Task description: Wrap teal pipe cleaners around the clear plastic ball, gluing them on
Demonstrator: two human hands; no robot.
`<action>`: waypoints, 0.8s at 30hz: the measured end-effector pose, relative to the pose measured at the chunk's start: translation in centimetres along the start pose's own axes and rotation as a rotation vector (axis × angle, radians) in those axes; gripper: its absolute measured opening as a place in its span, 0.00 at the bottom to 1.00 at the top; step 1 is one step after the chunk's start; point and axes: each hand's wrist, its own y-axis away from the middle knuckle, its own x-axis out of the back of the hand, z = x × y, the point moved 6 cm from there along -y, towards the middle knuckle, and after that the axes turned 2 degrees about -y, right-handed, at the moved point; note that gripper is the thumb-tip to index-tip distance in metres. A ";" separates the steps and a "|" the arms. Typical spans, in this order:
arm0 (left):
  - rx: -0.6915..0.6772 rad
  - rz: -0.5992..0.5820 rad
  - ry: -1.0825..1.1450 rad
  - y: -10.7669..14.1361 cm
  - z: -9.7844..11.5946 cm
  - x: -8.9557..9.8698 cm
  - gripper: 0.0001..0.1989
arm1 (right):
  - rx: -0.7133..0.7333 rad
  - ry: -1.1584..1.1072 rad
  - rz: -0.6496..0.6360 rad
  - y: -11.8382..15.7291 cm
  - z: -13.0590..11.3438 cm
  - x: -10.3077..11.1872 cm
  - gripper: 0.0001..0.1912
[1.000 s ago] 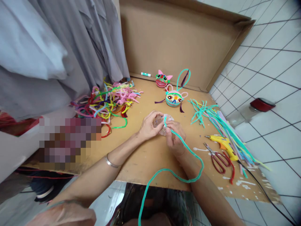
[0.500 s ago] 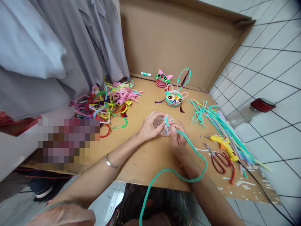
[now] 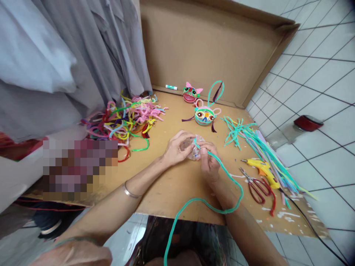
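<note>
My left hand (image 3: 177, 148) curls round a small clear plastic piece (image 3: 189, 149), rounded, with coloured specks on it. A long teal pipe cleaner (image 3: 234, 177) has its end against the front of that piece. My right hand (image 3: 209, 162) pinches the pipe cleaner close to this end, thumb and fingers pressed together. From there the teal strand loops over my right forearm and trails down past the table's front edge. The exact contact between strand and plastic is partly hidden by my fingers.
Two decorated animal-face ornaments (image 3: 205, 116) stand at the back. A tangled pipe cleaner heap (image 3: 133, 114) lies left. On the right are a yellow glue gun (image 3: 262, 170), red-handled scissors (image 3: 256, 188), straight pipe cleaners (image 3: 274, 162) and a red-lidded bottle (image 3: 307, 123). A cardboard wall (image 3: 199, 48) rises behind.
Both hands keep the same hold on the plastic piece and the teal pipe cleaner. The whole view has shifted very slightly.
</note>
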 end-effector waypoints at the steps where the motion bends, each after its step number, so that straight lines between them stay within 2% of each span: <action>1: -0.007 -0.002 0.003 0.0 0.0 0.0 0.12 | -0.006 -0.001 -0.001 0.0 0.1 0.0 0.08; 11: 0.005 -0.006 0.034 0.1 -0.2 -0.2 0.11 | -0.035 -0.049 0.022 -0.1 0.3 0.1 0.08; 15: 0.008 -0.076 0.046 0.0 -0.3 -0.4 0.14 | -0.071 -0.045 0.019 -0.2 0.5 0.1 0.08; 17: 0.010 -0.151 0.044 0.0 -0.5 -0.8 0.19 | -0.111 -0.041 0.034 -0.3 0.8 0.3 0.09; 20: 0.016 -0.249 0.025 0.2 -1.1 -1.6 0.35 | -0.180 -0.050 0.087 -0.3 1.4 0.7 0.10; 22: 0.011 -0.274 0.021 0.4 -1.6 -1.9 0.45 | -0.228 -0.063 0.121 -0.3 1.8 0.9 0.11; 24: -0.002 -0.295 0.012 0.6 -1.9 -2.3 0.49 | -0.267 -0.076 0.138 -0.2 2.2 1.0 0.12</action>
